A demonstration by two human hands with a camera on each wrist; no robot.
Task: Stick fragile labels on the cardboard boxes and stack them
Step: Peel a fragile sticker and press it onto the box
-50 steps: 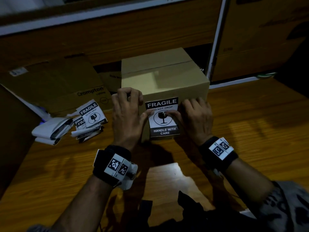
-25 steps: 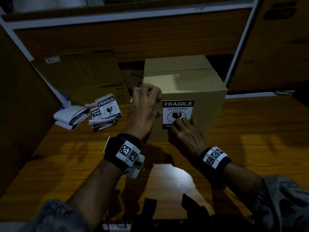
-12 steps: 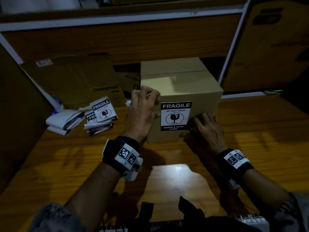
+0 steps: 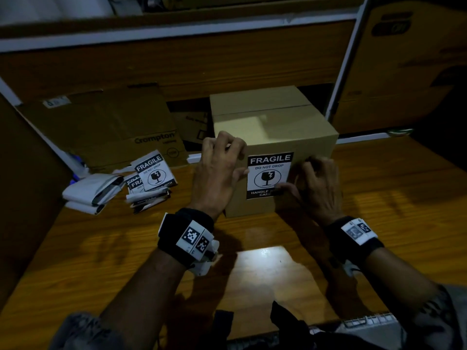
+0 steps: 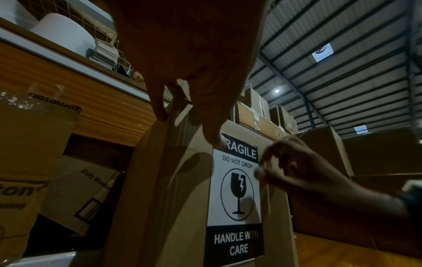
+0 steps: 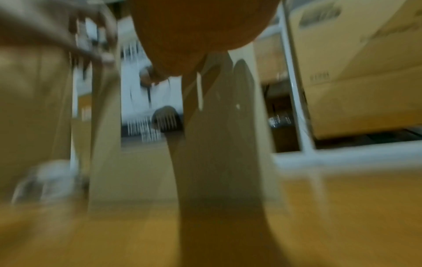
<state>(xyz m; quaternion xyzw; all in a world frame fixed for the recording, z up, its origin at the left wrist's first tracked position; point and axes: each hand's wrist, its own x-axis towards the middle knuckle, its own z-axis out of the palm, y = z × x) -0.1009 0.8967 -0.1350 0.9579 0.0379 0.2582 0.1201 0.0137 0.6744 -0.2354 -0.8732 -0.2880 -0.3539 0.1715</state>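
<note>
So this is the label-smoothing stage: one cardboard box (image 4: 275, 137) sits on the wooden table (image 4: 379, 223) right in front of the person, and the FRAGILE label (image 4: 268, 176) is already on its near face, looking flat and straight. The left hand (image 4: 217, 173) grips the box's upper left corner, fingers curled over the top edge, with the thumb tip pressing the label's top left corner (the left wrist view shows that best). The right hand (image 4: 319, 184) is at the label's right edge, fingers bent, thumb laid across the bottom right corner over the "HANDLE WITH CARE" strip; it's pressing rather than holding anything. The right wrist view is too blurred to add much. Compared with half a second back, the right hand has slid in from the bare cardboard beside the label onto its lower right corner, while the left hasn't budged from its corner. My guess is the sticking is nearly done, so the next move needs both hands to take the box by its sides and carry it off to a stack, though I can't see any started stack here. The spare labels (image 4: 154, 173) are piled to the left beside some folded backing paper (image 4: 91, 189), well apart from the box, ready for the next one.
</note>
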